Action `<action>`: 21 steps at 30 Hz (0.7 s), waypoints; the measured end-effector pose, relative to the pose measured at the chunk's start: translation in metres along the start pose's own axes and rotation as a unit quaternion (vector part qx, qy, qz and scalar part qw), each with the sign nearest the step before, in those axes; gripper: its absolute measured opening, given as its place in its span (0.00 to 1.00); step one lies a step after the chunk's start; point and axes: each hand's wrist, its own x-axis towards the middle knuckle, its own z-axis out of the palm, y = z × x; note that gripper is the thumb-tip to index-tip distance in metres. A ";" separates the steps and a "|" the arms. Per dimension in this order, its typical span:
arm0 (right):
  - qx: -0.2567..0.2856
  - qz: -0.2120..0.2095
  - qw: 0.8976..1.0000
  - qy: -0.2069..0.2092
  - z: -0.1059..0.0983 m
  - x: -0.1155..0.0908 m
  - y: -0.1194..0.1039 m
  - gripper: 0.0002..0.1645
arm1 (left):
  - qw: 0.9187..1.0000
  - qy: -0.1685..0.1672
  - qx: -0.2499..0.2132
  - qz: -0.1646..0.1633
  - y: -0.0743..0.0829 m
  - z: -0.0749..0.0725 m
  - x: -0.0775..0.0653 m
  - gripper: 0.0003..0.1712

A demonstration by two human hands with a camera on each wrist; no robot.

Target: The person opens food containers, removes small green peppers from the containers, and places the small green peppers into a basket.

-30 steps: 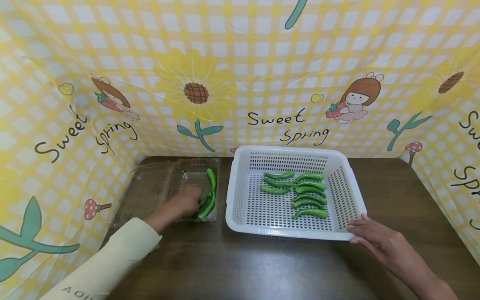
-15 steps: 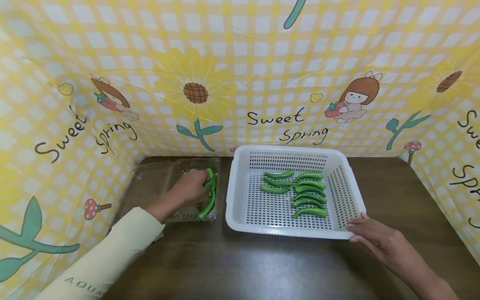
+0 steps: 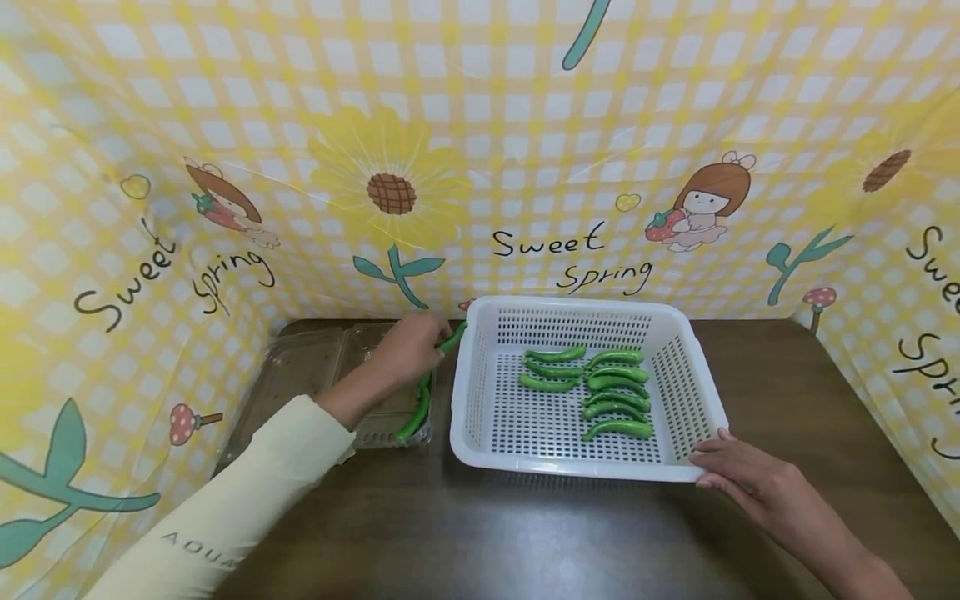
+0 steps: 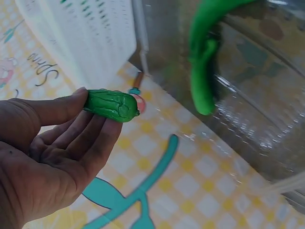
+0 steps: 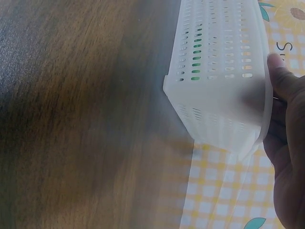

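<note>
My left hand [image 3: 408, 348] pinches a curved green chili pepper [image 4: 112, 105] between thumb and fingers. It is over the back right of a clear plastic box [image 3: 375, 435], with the pepper's thin end reaching the white basket's left rim. Inside the box, along its right side, lie other green peppers [image 3: 414, 417], partly hidden by the hand. My right hand [image 3: 757, 475] grips the front right corner of the white basket [image 3: 570, 467], thumb on one side of the rim and fingers on the other [image 5: 286, 114]. Several green peppers [image 3: 618, 429] lie in two columns on the basket floor.
The clear box's open lid [image 3: 288, 375] lies to its left. Both containers stand on a dark wooden table [image 3: 510, 542]. A yellow checked cloth [image 3: 555, 125] with flowers rises behind and at both sides.
From inside the clear box, my left hand has lifted a pepper and moved back and right toward the basket. My right hand stays on the basket's corner.
</note>
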 end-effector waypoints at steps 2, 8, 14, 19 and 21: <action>-0.002 0.001 1.000 0.000 0.000 0.000 0.000 0.27 | 1.000 0.003 -0.002 0.004 0.008 0.000 0.003 0.14; -0.009 -0.001 1.000 0.004 0.000 0.000 -0.001 0.28 | 0.999 0.031 0.008 0.028 0.029 0.001 0.011 0.17; -0.009 0.007 1.000 0.000 0.000 -0.002 0.000 0.28 | 0.998 0.054 0.010 0.040 0.048 0.004 0.019 0.16; -0.011 0.007 1.000 0.001 0.000 -0.001 -0.001 0.28 | 0.997 0.060 -0.006 0.053 0.061 0.009 0.027 0.18; -0.012 0.009 1.000 0.001 0.000 -0.001 -0.001 0.28 | 0.997 0.056 -0.013 0.057 0.067 0.012 0.029 0.20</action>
